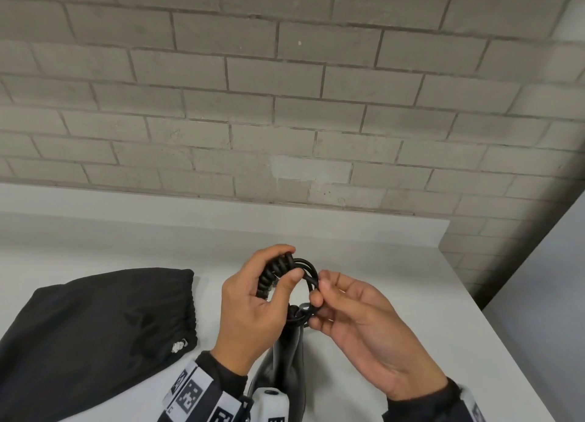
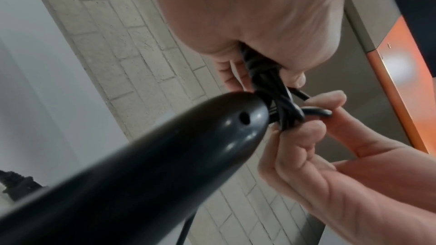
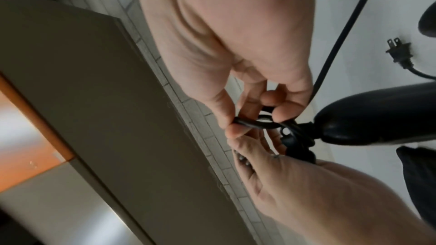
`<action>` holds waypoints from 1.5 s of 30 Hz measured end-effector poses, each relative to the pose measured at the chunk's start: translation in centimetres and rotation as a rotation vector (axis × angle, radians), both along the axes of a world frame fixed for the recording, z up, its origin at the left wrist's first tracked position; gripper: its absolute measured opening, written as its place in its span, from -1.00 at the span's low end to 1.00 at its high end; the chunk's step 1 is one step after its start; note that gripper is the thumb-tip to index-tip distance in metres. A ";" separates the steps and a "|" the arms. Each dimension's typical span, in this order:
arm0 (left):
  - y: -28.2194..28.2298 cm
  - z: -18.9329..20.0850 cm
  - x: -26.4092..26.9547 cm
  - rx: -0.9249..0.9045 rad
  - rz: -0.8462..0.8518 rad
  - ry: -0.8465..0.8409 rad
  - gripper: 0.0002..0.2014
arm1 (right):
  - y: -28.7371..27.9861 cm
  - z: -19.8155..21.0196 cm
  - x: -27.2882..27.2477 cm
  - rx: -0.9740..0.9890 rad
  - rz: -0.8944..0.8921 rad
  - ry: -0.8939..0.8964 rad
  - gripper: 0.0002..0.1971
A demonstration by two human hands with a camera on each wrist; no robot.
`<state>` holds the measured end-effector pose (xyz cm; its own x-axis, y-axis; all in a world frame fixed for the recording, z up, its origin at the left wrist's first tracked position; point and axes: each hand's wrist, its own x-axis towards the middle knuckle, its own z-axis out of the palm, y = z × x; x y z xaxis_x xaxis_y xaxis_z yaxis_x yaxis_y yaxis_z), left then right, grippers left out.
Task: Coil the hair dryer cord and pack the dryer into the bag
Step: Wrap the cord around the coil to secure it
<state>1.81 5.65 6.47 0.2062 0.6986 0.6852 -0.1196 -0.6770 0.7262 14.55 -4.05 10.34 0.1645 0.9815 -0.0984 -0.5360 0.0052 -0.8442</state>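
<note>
The black hair dryer hangs handle-up between my hands above the white table. Its black cord is wound into a small coil at the handle end. My left hand grips the coil, fingers curled over its far side and thumb on the near side. My right hand pinches a loop of the cord at the coil's right edge. In the right wrist view the same cord loop sits between thumb and fingertips beside the dryer handle. The plug lies loose on the table. The black drawstring bag lies flat to the left.
A grey brick wall backs the table. The table's right edge drops off close to my right hand. A stretch of loose cord trails past my right hand towards the table.
</note>
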 end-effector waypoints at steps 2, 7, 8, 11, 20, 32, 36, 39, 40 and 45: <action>0.1 -0.2 0.1 0.013 0.038 0.007 -0.79 | -0.2 -0.4 -0.3 0.035 -0.047 -0.066 -0.70; 0.2 -0.3 0.2 0.015 0.122 0.002 -0.79 | -0.9 -2.1 -2.1 0.132 -0.238 -0.343 -0.58; 0.2 -0.4 0.2 0.019 0.127 0.007 -0.77 | -1.1 -2.5 -2.6 0.142 -0.297 -0.434 -0.57; 0.2 -0.5 0.3 0.040 0.126 0.019 -0.70 | -1.4 -2.9 -3.6 0.183 -0.487 -0.814 -0.64; 0.8 -0.6 -0.1 0.092 0.170 0.029 -0.64 | -1.5 0.7 -1.6 -0.031 -0.139 -0.449 -0.89; 0.7 -0.2 0.0 0.059 0.120 0.037 -0.72 | -2.0 -1.9 -2.0 0.204 -0.181 -0.539 -0.78; 0.4 -0.2 0.3 0.050 0.083 0.033 -0.75 | -1.5 -5.0 -2.9 0.433 -0.557 -1.182 -0.84; 0.5 -0.4 0.4 0.065 0.083 0.046 -0.62 | -1.6 -5.2 -3.1 0.459 -0.671 -1.260 -0.90; 0.6 -0.4 0.4 0.066 0.085 0.046 -0.58 | -1.9 -4.7 -3.1 0.402 -0.658 -1.194 -0.91; 0.7 -0.3 0.1 0.035 0.086 0.030 -0.65 | -3.0 -2.5 -2.5 0.165 -0.416 -0.577 -0.86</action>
